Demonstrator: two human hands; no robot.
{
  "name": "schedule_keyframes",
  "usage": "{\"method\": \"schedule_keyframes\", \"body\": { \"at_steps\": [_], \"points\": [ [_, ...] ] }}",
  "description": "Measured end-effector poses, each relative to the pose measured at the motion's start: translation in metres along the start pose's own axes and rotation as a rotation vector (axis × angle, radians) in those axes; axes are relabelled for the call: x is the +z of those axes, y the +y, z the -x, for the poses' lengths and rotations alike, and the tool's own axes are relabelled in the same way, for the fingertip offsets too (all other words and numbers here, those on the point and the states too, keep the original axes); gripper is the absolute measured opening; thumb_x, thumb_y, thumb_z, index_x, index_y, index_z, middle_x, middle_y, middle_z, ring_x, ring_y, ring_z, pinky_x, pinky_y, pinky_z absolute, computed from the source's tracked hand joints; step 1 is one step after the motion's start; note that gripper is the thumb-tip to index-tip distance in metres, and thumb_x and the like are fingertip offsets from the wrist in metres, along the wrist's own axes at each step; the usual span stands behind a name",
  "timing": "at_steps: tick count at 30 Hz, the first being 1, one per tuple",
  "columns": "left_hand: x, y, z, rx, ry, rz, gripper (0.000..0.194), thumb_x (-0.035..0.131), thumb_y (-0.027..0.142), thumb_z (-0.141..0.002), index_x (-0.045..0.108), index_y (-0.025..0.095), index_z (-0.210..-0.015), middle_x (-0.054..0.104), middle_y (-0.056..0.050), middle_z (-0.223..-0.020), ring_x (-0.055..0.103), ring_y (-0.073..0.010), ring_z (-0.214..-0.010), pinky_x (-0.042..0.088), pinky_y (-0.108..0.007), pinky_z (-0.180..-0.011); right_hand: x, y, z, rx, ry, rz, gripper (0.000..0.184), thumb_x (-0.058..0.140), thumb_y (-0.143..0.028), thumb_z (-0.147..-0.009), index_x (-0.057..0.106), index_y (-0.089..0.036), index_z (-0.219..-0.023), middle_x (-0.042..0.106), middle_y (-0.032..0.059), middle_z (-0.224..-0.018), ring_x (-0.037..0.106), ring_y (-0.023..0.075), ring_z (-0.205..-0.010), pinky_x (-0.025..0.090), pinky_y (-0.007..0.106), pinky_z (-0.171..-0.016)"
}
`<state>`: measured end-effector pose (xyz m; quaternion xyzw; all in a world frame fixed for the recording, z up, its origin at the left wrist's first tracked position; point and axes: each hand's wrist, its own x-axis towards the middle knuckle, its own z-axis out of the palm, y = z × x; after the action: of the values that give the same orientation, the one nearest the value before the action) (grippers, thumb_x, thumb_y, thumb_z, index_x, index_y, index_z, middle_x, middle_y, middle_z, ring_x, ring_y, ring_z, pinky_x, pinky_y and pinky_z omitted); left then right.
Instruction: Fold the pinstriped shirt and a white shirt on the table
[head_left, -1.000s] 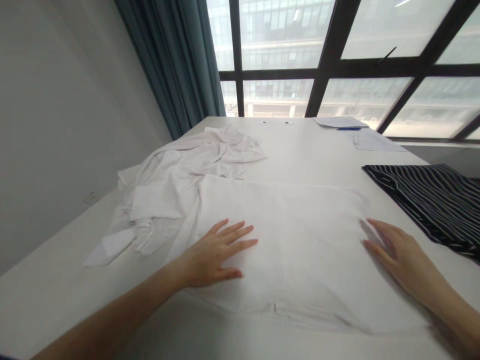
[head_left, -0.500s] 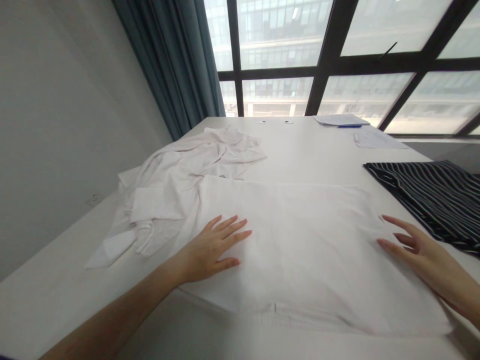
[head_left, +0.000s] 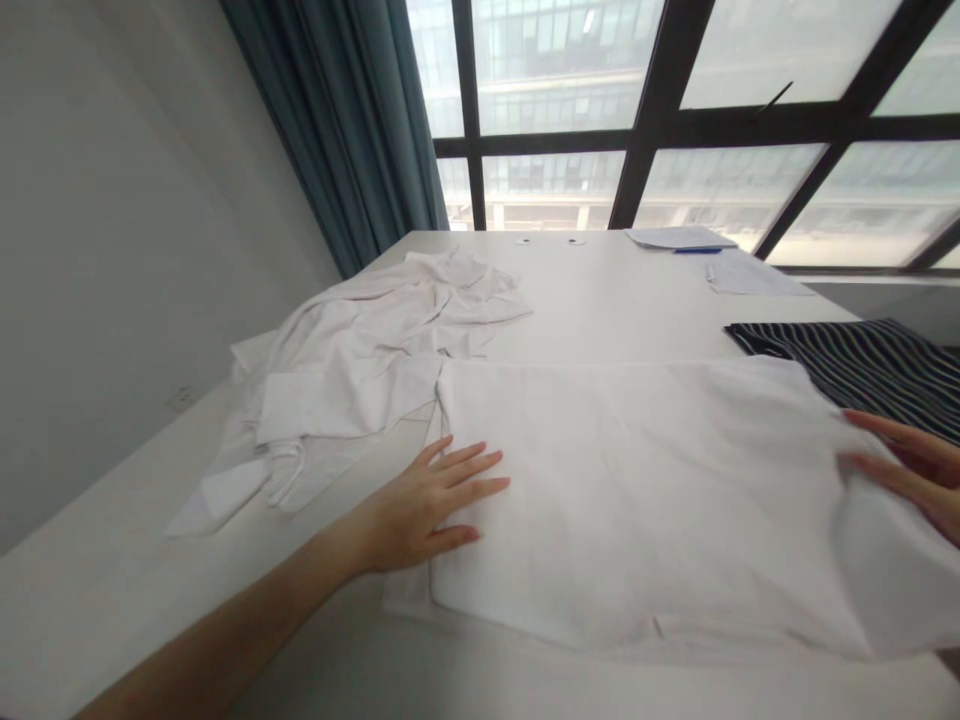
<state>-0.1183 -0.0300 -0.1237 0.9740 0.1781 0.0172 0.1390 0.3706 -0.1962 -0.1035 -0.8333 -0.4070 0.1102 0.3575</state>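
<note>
A folded white cloth garment (head_left: 630, 490) lies spread in front of me, with a stitched band along its near edge. My left hand (head_left: 442, 505) rests flat on its left part, fingers stretched out and spread. At the far right, my right hand (head_left: 919, 465) grips the garment's right side between thumb and fingers, and the cloth there is lifted and bent. Part of the right hand is cut off by the picture's edge. Left of the garment lies a crumpled heap of white cloth (head_left: 375, 320), its folds loose and uneven.
Everything lies on a white table (head_left: 592, 310). A black striped cloth (head_left: 885, 365) is at the right, partly under the garment's far right corner. Papers (head_left: 682, 238) and a blue pen (head_left: 697, 251) lie at the back. A blue curtain (head_left: 352, 120) hangs beside the window.
My right hand has moved right, pulling the garment's right side with it. The garment has slid right, away from the crumpled heap, and now overlaps the striped cloth. My left hand stays nearly in place.
</note>
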Motion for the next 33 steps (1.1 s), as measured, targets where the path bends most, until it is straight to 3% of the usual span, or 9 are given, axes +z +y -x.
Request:
{"method": "schedule_keyframes", "body": {
  "at_steps": [3, 9, 12, 15, 19, 24, 28, 31, 33],
  "points": [
    [0.002, 0.002, -0.001, -0.007, -0.012, 0.017, 0.053, 0.045, 0.047, -0.102, 0.036, 0.032, -0.152, 0.032, -0.006, -0.161, 0.026, -0.0278, -0.15, 0.01, -0.053, -0.123, 0.001, -0.016, 0.001, 0.318, -0.076, -0.152, 0.055, 0.066, -0.039, -0.082, 0.064, -0.025, -0.135, 0.062, 0.0135, -0.138, 0.07, 0.0284, -0.101, 0.056, 0.034, -0.068],
    [-0.002, 0.006, -0.001, -0.055, -0.037, 0.101, 0.051, 0.045, 0.047, -0.101, 0.039, 0.034, -0.151, 0.032, -0.005, -0.161, 0.025, -0.0267, -0.151, 0.01, -0.052, -0.123, 0.003, -0.035, 0.008, 0.356, -0.081, -0.377, 0.06, 0.069, -0.028, -0.075, 0.064, -0.032, -0.134, 0.055, 0.0099, -0.146, 0.065, 0.0323, -0.115, 0.057, 0.036, -0.067],
    [-0.013, 0.005, -0.005, -0.059, -0.061, 0.188, 0.048, 0.043, 0.048, -0.102, 0.045, 0.033, -0.148, 0.037, -0.004, -0.159, 0.028, -0.0261, -0.149, 0.009, -0.051, -0.123, 0.002, -0.062, 0.011, 0.289, -0.133, -0.457, 0.068, 0.071, -0.027, -0.072, 0.06, -0.034, -0.138, 0.056, 0.0111, -0.146, 0.065, 0.0329, -0.114, 0.059, 0.037, -0.069],
    [-0.029, -0.006, -0.017, -0.076, -0.068, 0.37, 0.047, 0.034, 0.052, -0.103, 0.054, 0.032, -0.141, 0.05, -0.003, -0.15, 0.038, -0.0246, -0.145, 0.011, -0.048, -0.123, 0.012, -0.11, 0.014, 0.026, -0.178, -0.474, 0.067, 0.073, -0.03, -0.069, 0.061, -0.031, -0.136, 0.06, 0.0099, -0.141, 0.059, 0.0337, -0.124, 0.058, 0.041, -0.086],
    [-0.046, -0.038, -0.042, -0.21, 0.085, 0.791, 0.067, 0.028, 0.071, -0.096, 0.059, 0.027, -0.137, 0.061, -0.008, -0.139, 0.049, -0.0286, -0.136, 0.022, -0.048, -0.119, 0.055, -0.178, 0.024, -0.266, -0.348, -0.622, 0.062, 0.069, -0.033, -0.076, 0.058, -0.028, -0.137, 0.059, 0.0053, -0.143, 0.058, 0.0304, -0.126, 0.055, 0.046, -0.095],
    [-0.044, -0.077, -0.066, -0.366, 0.281, 1.353, 0.087, 0.031, 0.082, -0.087, 0.049, 0.02, -0.145, 0.064, -0.017, -0.134, 0.059, -0.0327, -0.124, 0.038, -0.05, -0.108, 0.146, -0.228, 0.047, -0.442, -0.645, -0.628, 0.071, 0.059, -0.025, -0.079, 0.045, -0.019, -0.148, 0.056, 0.0087, -0.144, 0.054, 0.0293, -0.129, 0.047, 0.047, -0.104],
    [-0.037, -0.086, -0.069, -0.454, 0.462, 1.493, 0.085, 0.035, 0.079, -0.089, 0.043, 0.017, -0.146, 0.066, -0.019, -0.126, 0.067, -0.0282, -0.108, 0.05, -0.044, -0.097, 0.201, -0.229, 0.064, -0.456, -0.75, -0.509, 0.074, 0.053, -0.017, -0.079, 0.04, -0.016, -0.151, 0.057, 0.0114, -0.142, 0.062, 0.0253, -0.113, 0.048, 0.044, -0.101],
    [-0.033, -0.085, -0.072, -0.485, 0.536, 1.472, 0.078, 0.049, 0.07, -0.089, 0.04, 0.017, -0.146, 0.069, -0.017, -0.116, 0.068, -0.0255, -0.101, 0.053, -0.042, -0.091, 0.213, -0.217, 0.07, -0.414, -0.848, -0.402, 0.076, 0.053, -0.016, -0.08, 0.035, -0.016, -0.154, 0.067, 0.0107, -0.128, 0.066, 0.0225, -0.091, 0.052, 0.045, -0.092],
    [-0.032, -0.084, -0.074, -0.478, 0.601, 1.405, 0.075, 0.06, 0.062, -0.087, 0.041, 0.018, -0.145, 0.069, -0.013, -0.112, 0.067, -0.024, -0.101, 0.054, -0.04, -0.089, 0.21, -0.207, 0.072, -0.477, -0.891, -0.389, 0.074, 0.053, -0.017, -0.082, 0.036, -0.02, -0.154, 0.063, 0.0093, -0.136, 0.066, 0.0221, -0.097, 0.05, 0.045, -0.097]
  ]
}}
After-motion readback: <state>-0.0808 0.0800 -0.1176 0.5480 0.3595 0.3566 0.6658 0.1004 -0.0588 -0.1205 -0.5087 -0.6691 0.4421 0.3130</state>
